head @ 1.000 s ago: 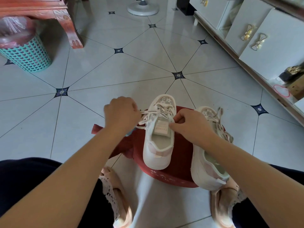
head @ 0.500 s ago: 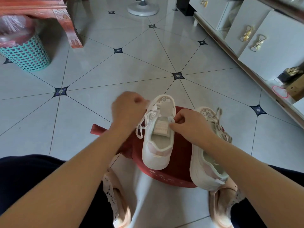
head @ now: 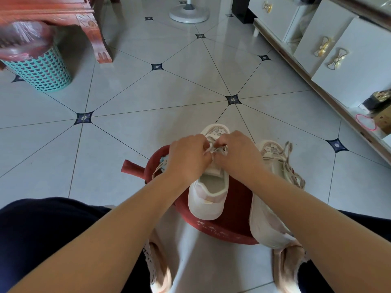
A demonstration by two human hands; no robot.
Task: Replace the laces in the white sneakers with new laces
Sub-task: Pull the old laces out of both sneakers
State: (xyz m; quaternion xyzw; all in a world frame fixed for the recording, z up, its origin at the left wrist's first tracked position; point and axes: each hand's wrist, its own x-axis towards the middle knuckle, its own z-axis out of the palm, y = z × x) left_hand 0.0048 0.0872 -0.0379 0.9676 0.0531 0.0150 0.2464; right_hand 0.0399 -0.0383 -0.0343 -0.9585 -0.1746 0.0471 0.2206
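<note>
- Your left hand and right hand sit close together, knuckles almost meeting, over the front half of the middle white sneaker.
- The fingers of both hands are curled, and each hand pinches part of the pale lace that shows between them. Your fingers hide which eyelet it runs through.
- That sneaker stands on the round red stool, toe pointing away from you and open collar toward you.
- The 2nd sneaker lies just beside it on the right. Its heel overhangs the stool's rim, and its loose laces trail over its side.
- Your 2 pink slippers flank the stool on the tiled floor.
- A teal basket stands far left, near a carved wooden leg.
- White cabinets with gold bow handles line the right.
</note>
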